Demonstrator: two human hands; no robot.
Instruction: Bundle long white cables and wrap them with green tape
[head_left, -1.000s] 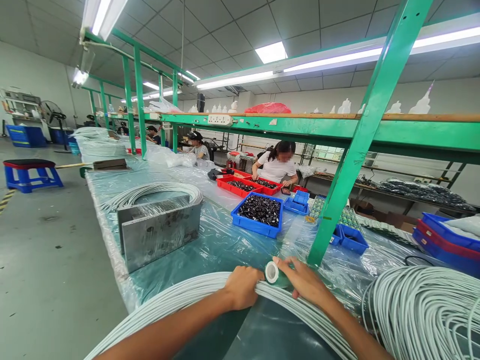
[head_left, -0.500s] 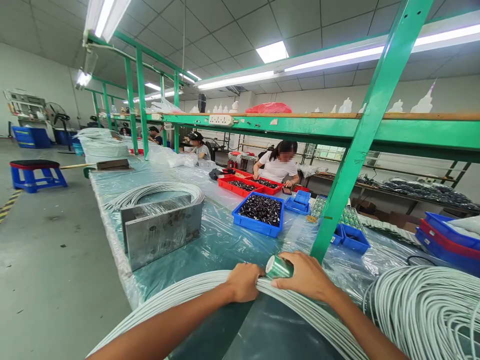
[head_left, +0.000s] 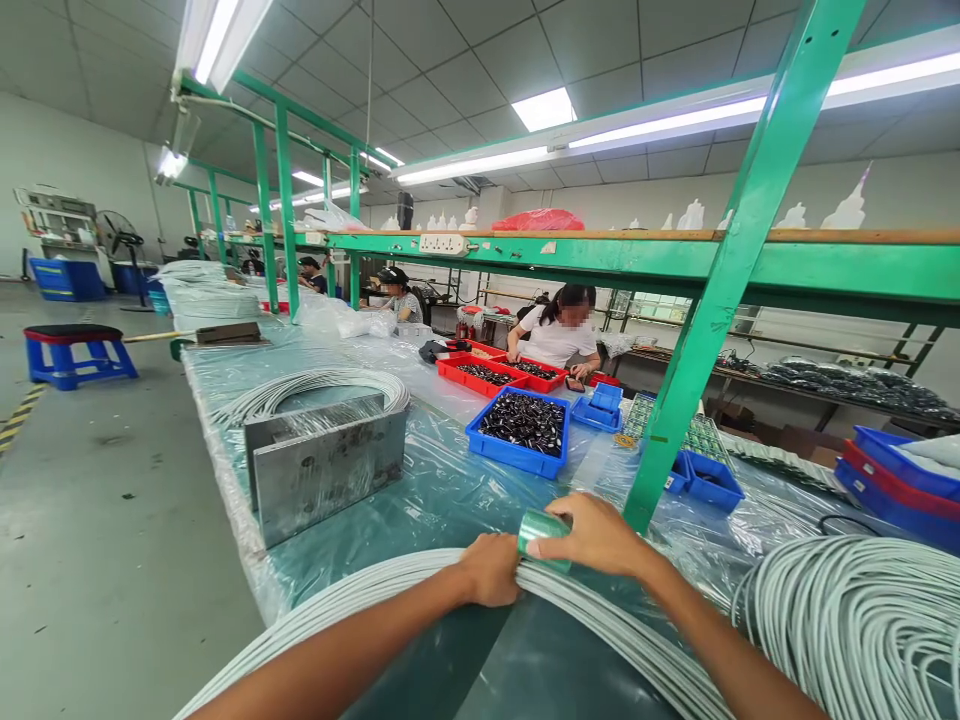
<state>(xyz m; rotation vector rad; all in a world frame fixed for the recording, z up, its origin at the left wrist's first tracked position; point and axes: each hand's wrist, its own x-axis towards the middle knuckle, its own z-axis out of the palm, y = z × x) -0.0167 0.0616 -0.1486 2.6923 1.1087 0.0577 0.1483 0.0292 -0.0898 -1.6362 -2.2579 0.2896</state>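
My left hand is closed around a thick bundle of pale grey cables that arcs across the table's near edge. My right hand grips a roll of translucent green tape, holding it against the top of the bundle just beside my left hand. The tape's free end cannot be made out. To the right, the bundle's cables join a large pale grey cable coil on the plastic-covered table.
A smaller cable coil rests behind a steel angle block. Farther on stand a blue crate of black parts, red trays and a green steel post. Co-workers sit at the far side.
The tape roll has turned and shifted left over the bundle, with my right hand rising slightly on it. My left hand stays on the bundle, and the view has drifted a little.
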